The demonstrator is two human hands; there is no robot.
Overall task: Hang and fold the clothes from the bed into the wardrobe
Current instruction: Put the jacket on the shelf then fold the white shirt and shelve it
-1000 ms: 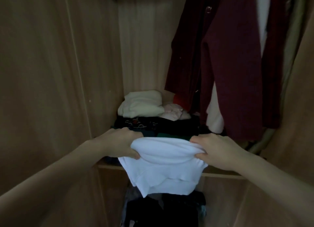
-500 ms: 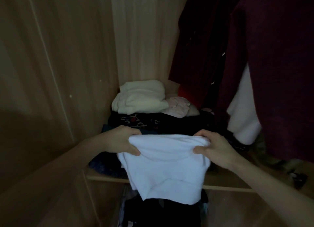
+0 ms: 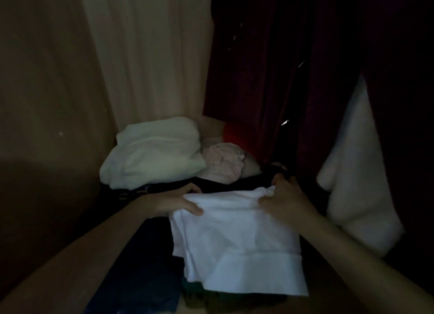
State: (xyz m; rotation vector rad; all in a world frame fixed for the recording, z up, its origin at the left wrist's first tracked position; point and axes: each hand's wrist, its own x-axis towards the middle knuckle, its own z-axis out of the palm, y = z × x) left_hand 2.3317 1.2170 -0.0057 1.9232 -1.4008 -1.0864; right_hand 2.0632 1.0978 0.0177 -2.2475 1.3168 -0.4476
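Because floppy cloth sags, the left hand point(image 3: 173, 202) and right hand point(image 3: 285, 199) each pinch a top corner of the folded white top point(image 3: 237, 240), keeping it flat over the dark pile point(image 3: 150, 262) inside the wardrobe point(image 3: 47, 102).

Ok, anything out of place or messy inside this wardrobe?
Nothing damaged or spilled. The one untidy spot is the pink garment, crumpled rather than folded beside the folded cream stack. The left hand and right hand grip the folded white garment by its top edge, level, over the dark clothes.
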